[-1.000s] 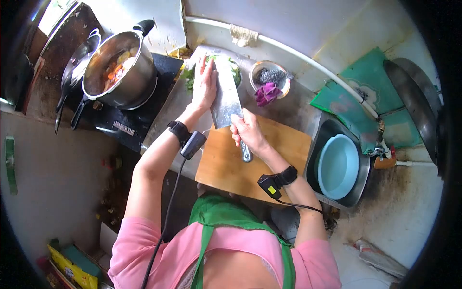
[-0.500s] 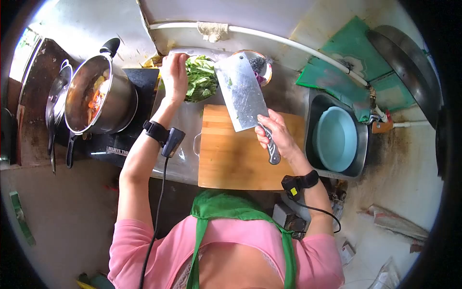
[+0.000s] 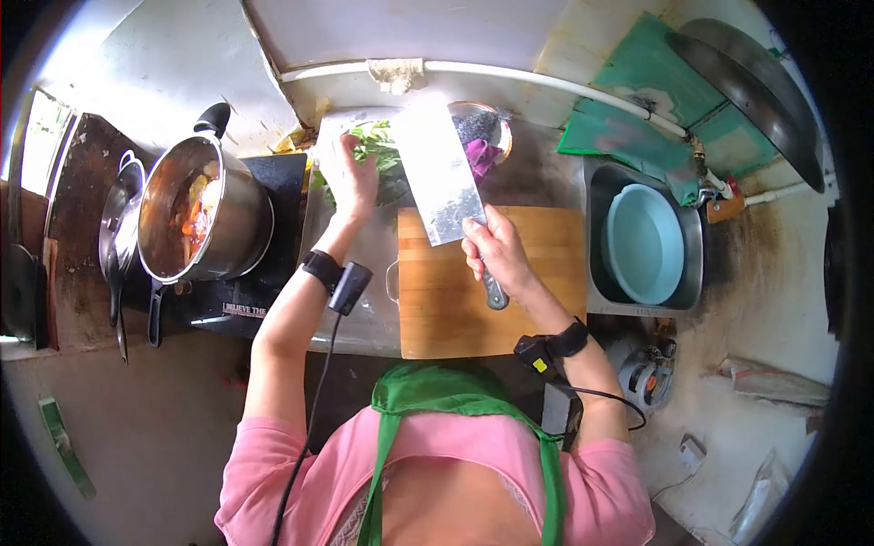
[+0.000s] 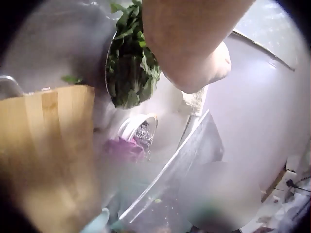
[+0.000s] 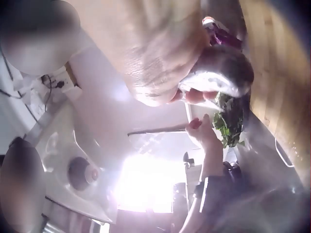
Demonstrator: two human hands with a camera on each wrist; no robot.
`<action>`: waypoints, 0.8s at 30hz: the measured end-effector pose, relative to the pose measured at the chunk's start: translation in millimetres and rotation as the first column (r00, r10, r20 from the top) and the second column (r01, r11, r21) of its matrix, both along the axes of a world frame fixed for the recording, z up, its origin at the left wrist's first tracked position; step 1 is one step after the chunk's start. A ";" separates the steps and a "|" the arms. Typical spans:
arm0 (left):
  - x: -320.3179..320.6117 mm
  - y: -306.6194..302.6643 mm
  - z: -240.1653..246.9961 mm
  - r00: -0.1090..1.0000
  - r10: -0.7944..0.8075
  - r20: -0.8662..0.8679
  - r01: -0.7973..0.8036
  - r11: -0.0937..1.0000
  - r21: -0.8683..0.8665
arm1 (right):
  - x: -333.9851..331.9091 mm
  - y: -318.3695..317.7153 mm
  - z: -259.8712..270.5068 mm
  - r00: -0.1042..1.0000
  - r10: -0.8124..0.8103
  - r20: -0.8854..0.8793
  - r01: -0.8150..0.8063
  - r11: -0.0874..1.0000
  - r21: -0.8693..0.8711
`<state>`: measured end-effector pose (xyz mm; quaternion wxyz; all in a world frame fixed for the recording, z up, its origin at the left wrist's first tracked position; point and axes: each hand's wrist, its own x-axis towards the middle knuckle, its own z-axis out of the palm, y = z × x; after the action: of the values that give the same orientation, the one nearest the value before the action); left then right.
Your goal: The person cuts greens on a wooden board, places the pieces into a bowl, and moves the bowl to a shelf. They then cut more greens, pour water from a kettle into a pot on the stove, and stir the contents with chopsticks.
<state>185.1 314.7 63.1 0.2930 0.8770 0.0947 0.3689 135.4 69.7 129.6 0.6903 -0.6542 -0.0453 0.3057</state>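
Note:
In the head view my right hand (image 3: pixel 496 250) grips the handle of a cleaver (image 3: pixel 437 177). The broad blade points away from me, tilted above the far left part of the wooden cutting board (image 3: pixel 492 309), and catches bright light. Chopped leafy greens (image 3: pixel 378 150) are heaped behind the board, partly covered by the blade. Beside their left edge is my left hand (image 3: pixel 353 182), its fingers loosely bent with nothing visible in them. The left wrist view shows the greens (image 4: pixel 129 73) heaped in a rounded container, with the cleaver blade (image 4: pixel 170 170) slanting nearby.
A bowl (image 3: pixel 496 127) with a dark scrubber and a purple cloth (image 3: pixel 481 156) stands behind the board. To the right, a blue basin (image 3: pixel 645 244) sits in the sink (image 3: pixel 601 182). On the left, a steel pot (image 3: pixel 246 214) of food stands on the black cooktop (image 3: pixel 282 182).
The left hand, earlier flat alongside the blade over the greens, came away from the blade and now hovers beside the greens. The cleaver swung right, then partly back left.

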 end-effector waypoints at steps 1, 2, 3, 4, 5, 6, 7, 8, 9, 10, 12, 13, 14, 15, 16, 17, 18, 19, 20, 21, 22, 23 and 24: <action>0.4 5.3 2.7 1.000 0.018 -0.002 -0.018 0.994 0.106 | -0.8 0.1 0.9 1.000 -0.012 0.005 0.012 1.000 0.001; 1.2 10.0 5.5 0.999 0.033 -0.002 -0.031 0.976 0.214 | -2.6 1.2 1.3 0.931 0.037 0.362 0.045 0.975 -0.217; 3.9 14.9 6.4 0.996 -0.029 -0.087 0.043 0.985 0.168 | -6.1 2.1 1.3 0.747 0.159 0.645 0.156 0.902 -0.402; 7.9 20.9 5.1 0.992 -0.105 -0.065 0.111 0.988 0.110 | -10.6 4.1 2.5 0.750 0.144 0.646 0.171 0.901 -0.399; 8.5 26.3 4.5 0.989 -0.115 -0.093 0.121 0.991 0.057 | -14.9 6.7 4.9 0.664 0.134 0.736 0.235 0.896 -0.376; 9.4 29.5 6.5 0.985 -0.125 -0.119 0.127 0.992 0.005 | -17.6 8.3 6.8 0.566 0.127 0.814 0.295 0.891 -0.345; 10.4 30.5 7.2 0.990 0.015 -0.142 0.004 0.991 0.135 | -19.3 9.3 4.1 0.537 0.118 0.835 0.309 0.894 -0.325; 10.5 33.1 7.6 0.994 -0.087 0.072 0.071 0.977 0.200 | -20.8 9.0 -0.4 0.537 0.109 0.836 0.320 0.891 -0.321; 10.7 35.3 8.9 0.991 -0.091 0.094 0.062 0.960 0.272 | -22.1 8.0 -5.1 0.486 0.129 0.864 0.345 0.881 -0.325; 10.7 37.8 9.9 0.989 -0.096 0.115 0.052 0.939 0.341 | -23.7 7.3 -8.7 0.436 0.152 0.887 0.368 0.869 -0.329; 8.7 41.2 14.9 0.991 -0.124 -0.053 0.132 0.967 0.220 | -28.2 5.5 -13.5 0.408 0.140 0.902 0.408 0.856 -0.317; 7.2 40.4 18.4 0.964 -0.157 -0.215 0.179 0.980 0.086 | -30.5 4.3 -14.9 0.376 0.136 0.916 0.437 0.846 -0.305; 5.2 37.5 20.6 0.962 -0.161 -0.219 0.183 0.979 0.086 | -34.2 1.3 -15.9 0.381 0.133 0.915 0.439 0.845 -0.306; 1.1 31.6 29.9 0.964 -0.167 -0.205 0.153 0.985 -0.086 | -38.9 -3.9 -16.9 0.454 0.088 0.887 0.444 0.841 -0.311; -2.3 31.1 35.0 0.969 -0.164 -0.188 0.113 0.960 -0.256 | -42.5 -9.1 -17.9 0.521 0.045 0.852 0.442 0.840 -0.315; 3.4 44.2 21.5 0.986 -0.159 0.040 0.162 0.982 -0.093 | -47.1 -16.2 -19.8 0.531 -0.015 0.847 0.480 0.829 -0.286; -1.0 57.5 17.0 0.984 -0.129 0.122 0.129 0.992 0.004 | -52.0 -27.9 -30.5 0.601 -0.056 0.797 0.514 0.791 -0.332; -5.6 76.6 1.2 0.990 -0.086 0.116 0.097 0.991 -0.095 | -56.6 -40.6 -34.0 0.616 -0.070 0.785 0.536 0.767 -0.353; -11.5 90.0 -11.2 0.993 -0.047 0.107 0.067 0.979 -0.192 | -58.8 -55.0 -44.2 0.621 -0.046 0.783 0.551 0.736 -0.393; -30.4 91.8 -9.8 0.999 -0.004 0.050 0.016 0.971 -0.239 | -61.8 -69.4 -51.1 0.680 -0.054 0.732 0.543 0.708 -0.452; -49.2 88.4 -3.5 0.999 0.048 -0.009 -0.049 0.984 -0.172 | -63.3 -83.5 -64.0 0.648 -0.075 0.758 0.576 0.700 -0.423; -61.3 87.9 -11.7 0.990 0.032 -0.139 -0.090 0.897 -0.433 | -65.5 -95.1 -69.7 0.668 -0.071 0.740 0.581 0.672 -0.460; -69.4 87.5 -24.8 0.966 -0.020 -0.257 -0.159 0.738 -0.656 | -67.2 -105.5 -73.3 0.689 -0.060 0.722 0.575 0.652 -0.494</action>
<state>115.8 402.2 38.2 0.5607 0.7472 0.2896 0.2087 68.1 -35.9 56.4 0.3788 -0.9209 -0.0398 -0.0832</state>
